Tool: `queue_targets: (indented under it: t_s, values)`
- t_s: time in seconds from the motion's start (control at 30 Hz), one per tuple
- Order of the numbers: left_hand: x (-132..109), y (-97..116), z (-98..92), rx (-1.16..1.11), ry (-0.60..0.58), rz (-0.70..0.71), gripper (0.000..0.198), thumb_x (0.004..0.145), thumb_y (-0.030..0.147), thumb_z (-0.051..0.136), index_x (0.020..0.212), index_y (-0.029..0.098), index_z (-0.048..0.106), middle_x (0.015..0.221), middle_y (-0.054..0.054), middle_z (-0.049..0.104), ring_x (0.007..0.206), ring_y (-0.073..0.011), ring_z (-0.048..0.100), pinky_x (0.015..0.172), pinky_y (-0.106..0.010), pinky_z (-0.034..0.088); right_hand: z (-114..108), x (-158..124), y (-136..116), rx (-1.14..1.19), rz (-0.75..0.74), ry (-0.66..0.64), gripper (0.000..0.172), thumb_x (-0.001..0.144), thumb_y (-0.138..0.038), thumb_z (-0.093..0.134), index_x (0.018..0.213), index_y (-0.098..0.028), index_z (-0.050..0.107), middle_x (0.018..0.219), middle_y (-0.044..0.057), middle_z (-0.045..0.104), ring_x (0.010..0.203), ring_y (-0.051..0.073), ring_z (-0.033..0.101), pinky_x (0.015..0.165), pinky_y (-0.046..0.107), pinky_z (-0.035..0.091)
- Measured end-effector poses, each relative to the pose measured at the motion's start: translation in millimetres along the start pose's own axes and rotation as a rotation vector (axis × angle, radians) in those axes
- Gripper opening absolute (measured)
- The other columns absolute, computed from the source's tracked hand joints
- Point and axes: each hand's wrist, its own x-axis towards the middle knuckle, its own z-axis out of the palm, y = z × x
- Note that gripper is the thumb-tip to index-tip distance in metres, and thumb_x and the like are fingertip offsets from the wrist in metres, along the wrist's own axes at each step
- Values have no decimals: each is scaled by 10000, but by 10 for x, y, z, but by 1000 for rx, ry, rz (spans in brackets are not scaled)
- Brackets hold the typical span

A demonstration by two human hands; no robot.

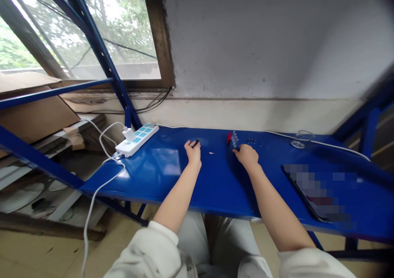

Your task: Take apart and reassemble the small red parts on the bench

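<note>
Grip of left hand (pixel 193 152) holds one black object (pixel 197 142); right hand (pixel 248 156), near one red piece (pixel 229 138), has unclear grip.

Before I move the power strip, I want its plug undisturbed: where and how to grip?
Probably across the power strip at its far half, from above and the right: it is long and narrow, and the plug stands up from its near half.

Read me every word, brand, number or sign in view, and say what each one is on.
No text can be read anywhere.
White power strip: no legible marking.
Flat item at right: pixelated, unreadable.
Small pale scrap: too small to tell.
Dark piece in the left hand: too small to tell.
</note>
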Motion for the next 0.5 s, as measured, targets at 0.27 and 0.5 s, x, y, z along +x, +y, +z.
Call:
queue_targets:
  t_s: [0.27, 0.5]
  values:
    - [-78, 64, 29, 20, -97, 106, 232, 689, 140, 611, 910, 130, 544, 899, -54, 573, 665, -87, 595, 590, -200, 444, -46, -150, -186, 128, -210, 54, 312, 818, -414, 423, 734, -186, 618, 722, 86, 639, 714, 217, 611, 565, 264, 373]
    - [-140, 76, 53, -191, -393, -69, 174, 705, 151, 618, 860, 100, 556, 823, -75, 622, 686, -125, 631, 602, -215, 446, 11, -216, -333, 399, -399, 18, 415, 881, -455, 264, 744, -191, 554, 711, 60, 629, 672, 158, 588, 586, 221, 363]
